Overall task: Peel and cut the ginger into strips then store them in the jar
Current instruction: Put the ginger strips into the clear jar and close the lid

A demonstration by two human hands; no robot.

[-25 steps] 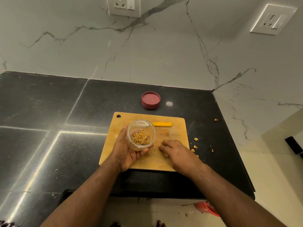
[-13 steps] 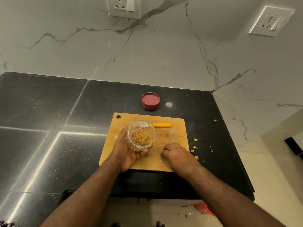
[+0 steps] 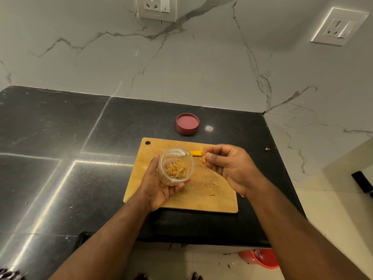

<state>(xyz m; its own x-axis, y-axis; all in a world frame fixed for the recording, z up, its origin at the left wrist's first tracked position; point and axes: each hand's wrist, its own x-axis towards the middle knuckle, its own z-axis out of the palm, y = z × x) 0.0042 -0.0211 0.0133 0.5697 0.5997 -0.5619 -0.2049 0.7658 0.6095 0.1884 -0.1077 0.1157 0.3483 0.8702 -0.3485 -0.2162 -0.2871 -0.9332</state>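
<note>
A clear jar (image 3: 176, 165), part-filled with ginger strips (image 3: 175, 170), is cradled tilted in the left hand (image 3: 159, 186) above the cutting board (image 3: 181, 201). A few strips are pinched in the right hand (image 3: 228, 168), just beside the jar mouth. The storing step is judged under way; dropping them in comes next.

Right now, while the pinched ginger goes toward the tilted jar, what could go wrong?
1. The right hand holds its ginger strips beside the jar, not over its mouth; released early, they would probably land on the cutting board.
2. The left hand holds the jar tilted, so the stored strips could spill.
3. Two loose strips on the board may be overlooked.
</note>
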